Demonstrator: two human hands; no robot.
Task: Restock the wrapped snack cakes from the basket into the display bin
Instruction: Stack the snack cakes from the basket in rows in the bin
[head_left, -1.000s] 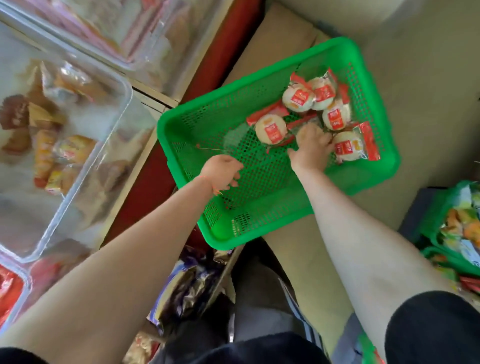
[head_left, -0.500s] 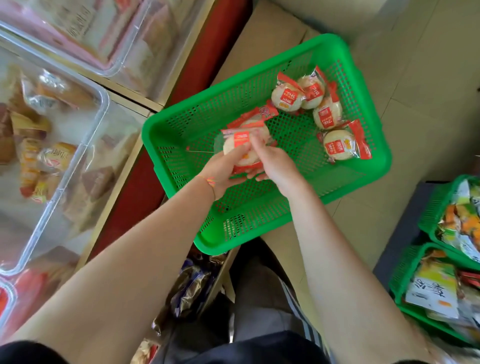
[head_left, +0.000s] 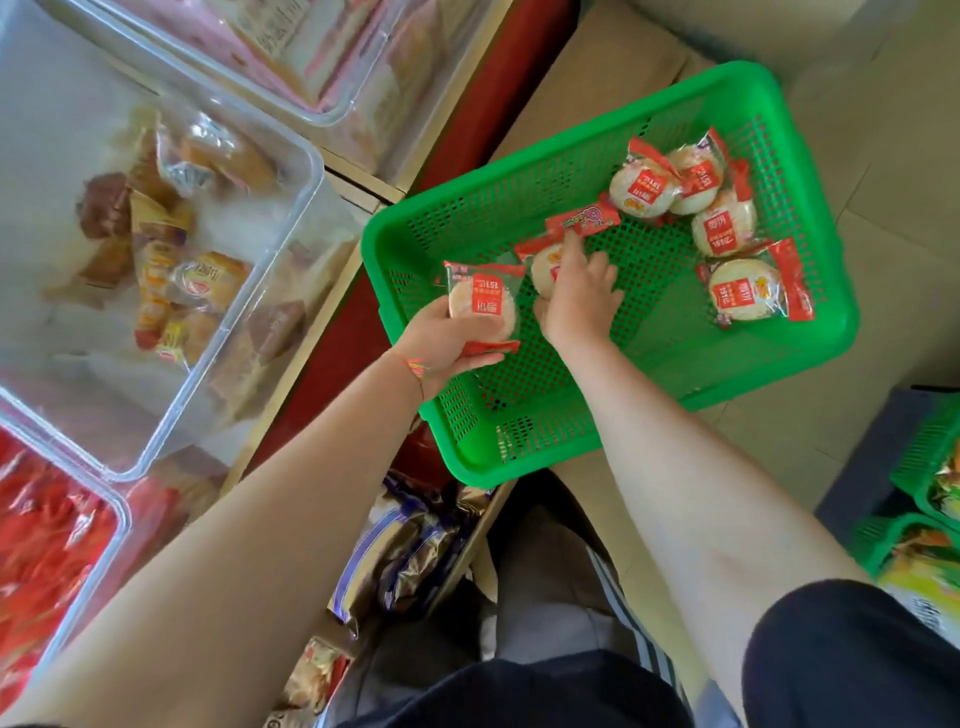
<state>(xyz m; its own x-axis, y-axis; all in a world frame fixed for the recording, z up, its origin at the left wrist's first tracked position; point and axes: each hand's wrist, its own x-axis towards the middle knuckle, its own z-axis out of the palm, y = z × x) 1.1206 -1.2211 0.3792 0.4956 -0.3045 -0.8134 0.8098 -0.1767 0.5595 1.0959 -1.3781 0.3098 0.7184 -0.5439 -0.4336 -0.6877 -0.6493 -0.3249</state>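
A clear, hard plastic display bin (head_left: 291, 244) with rounded corners fills the upper left of the frame, holding a jumble of glossy wrapped cakes in brown and orange. At upper right of centre sits a bright green plastic basket (head_left: 810, 332), rectangular, its floor and walls pierced with a fine grid of holes. Six round, pale snack cakes in crinkly clear-and-red wrappers are in view. Four lie loose in the basket's upper right part: a cluster of three (head_left: 680, 195) touching one another, and one (head_left: 748, 291) just below them. The left hand (head_left: 447, 343), at the basket's left rim, has its fingers curled round a fifth cake (head_left: 483, 306), label up. The right hand (head_left: 579, 299), in the middle of the basket, grips the sixth cake (head_left: 545, 265), fingers bent over it, forefinger reaching to a flat red wrapper (head_left: 584, 221).
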